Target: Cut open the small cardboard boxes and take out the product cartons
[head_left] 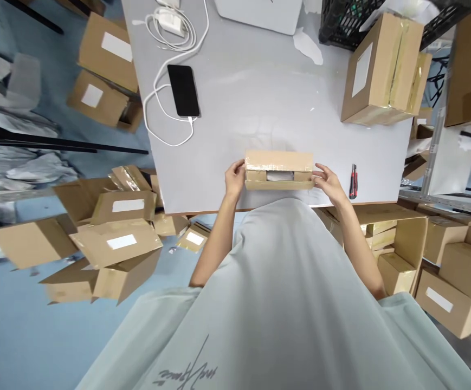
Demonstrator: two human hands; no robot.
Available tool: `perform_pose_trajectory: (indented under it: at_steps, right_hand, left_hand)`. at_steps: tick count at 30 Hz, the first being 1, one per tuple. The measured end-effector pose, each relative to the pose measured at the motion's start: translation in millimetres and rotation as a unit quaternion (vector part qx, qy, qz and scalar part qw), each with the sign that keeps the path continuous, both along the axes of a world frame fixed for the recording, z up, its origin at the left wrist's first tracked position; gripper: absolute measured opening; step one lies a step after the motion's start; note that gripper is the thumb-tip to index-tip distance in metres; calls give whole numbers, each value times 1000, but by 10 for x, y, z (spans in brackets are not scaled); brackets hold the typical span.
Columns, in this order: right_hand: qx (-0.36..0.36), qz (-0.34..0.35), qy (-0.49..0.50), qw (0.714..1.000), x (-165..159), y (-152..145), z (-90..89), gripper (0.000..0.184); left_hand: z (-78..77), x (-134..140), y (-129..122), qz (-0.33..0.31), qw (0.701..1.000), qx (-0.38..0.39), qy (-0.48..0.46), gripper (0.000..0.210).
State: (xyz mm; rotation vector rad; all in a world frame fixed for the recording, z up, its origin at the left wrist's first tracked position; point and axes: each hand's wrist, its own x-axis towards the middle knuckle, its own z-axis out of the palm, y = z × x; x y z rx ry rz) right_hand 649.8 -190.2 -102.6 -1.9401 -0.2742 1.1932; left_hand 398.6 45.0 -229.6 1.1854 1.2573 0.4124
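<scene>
A small long cardboard box [279, 160] sits at the near edge of the table, in front of my body. Its side facing me has a gap between the flaps, and something pale shows inside. My left hand [235, 177] grips the box's left end, fingertips pressed to it. At the opposite end, my right hand [328, 183] has its fingers against the cardboard, slightly bent. Clear tape shines along the box's top. To the right of my right hand lies a red and black utility knife [353, 182].
On the grey table [259, 97] are a phone [184, 91] with a white charging cable, a taped carton [381, 70], a black crate [343, 24] and a laptop-like grey object [262, 13]. Cardboard boxes [117, 238] pile on the floor at left; more cartons [446, 292] stand at right.
</scene>
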Motion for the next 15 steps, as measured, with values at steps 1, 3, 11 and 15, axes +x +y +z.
perform_pose_trajectory:
  at_steps: [1, 3, 11, 15]
  right_hand:
    - [-2, 12, -2, 1000, 30, 11, 3, 98]
    - [-6, 38, -14, 999, 102, 51, -8, 107]
    - [-45, 189, -189, 963, 351, 364, 5, 106]
    - [20, 294, -272, 916, 425, 464, 153, 59]
  left_hand:
    - [105, -52, 40, -1, 1000, 10, 3, 37]
    - [360, -159, 92, -23, 999, 31, 10, 41]
    - [1256, -335, -73, -221, 952, 176, 117, 45]
    - [1405, -411, -183, -265, 922, 251, 130, 41]
